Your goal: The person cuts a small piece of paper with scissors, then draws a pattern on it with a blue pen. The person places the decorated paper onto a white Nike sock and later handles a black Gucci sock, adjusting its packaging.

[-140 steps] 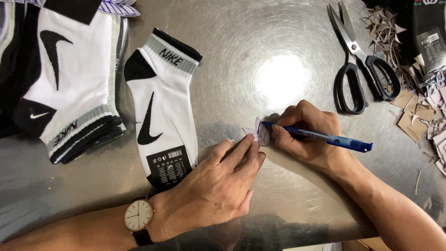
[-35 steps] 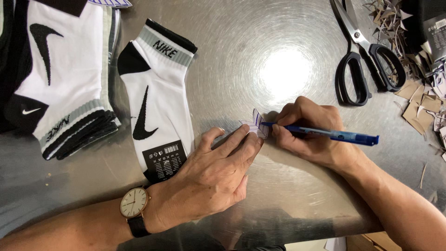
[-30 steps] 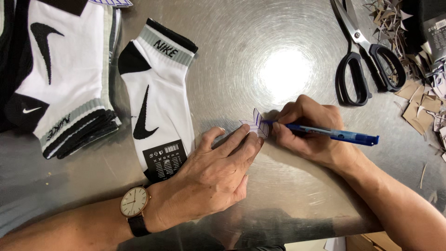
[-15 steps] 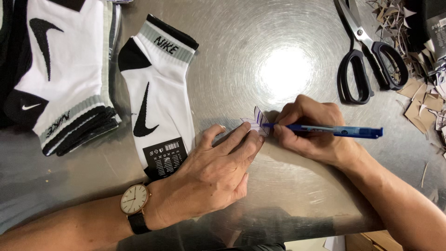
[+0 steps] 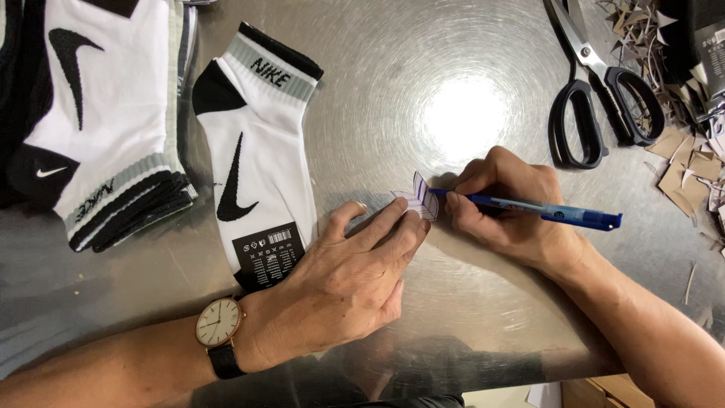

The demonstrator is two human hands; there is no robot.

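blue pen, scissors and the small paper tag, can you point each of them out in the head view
blue pen (image 5: 555,212), head view, on the barrel just past the right hand's fingers
scissors (image 5: 604,102), head view, on the black handle loops
small paper tag (image 5: 418,201), head view, on its lined white face

A white ankle sock (image 5: 253,162) with a black heel, a grey cuff and a black label is lying flat on the brushed metal table (image 5: 393,68). A stack of similar socks (image 5: 98,121) is sitting at the far left. Black-handled scissors (image 5: 596,94) are resting at the upper right, just beside a heap of brown cardboard scraps (image 5: 683,155) that is spreading along the right edge.
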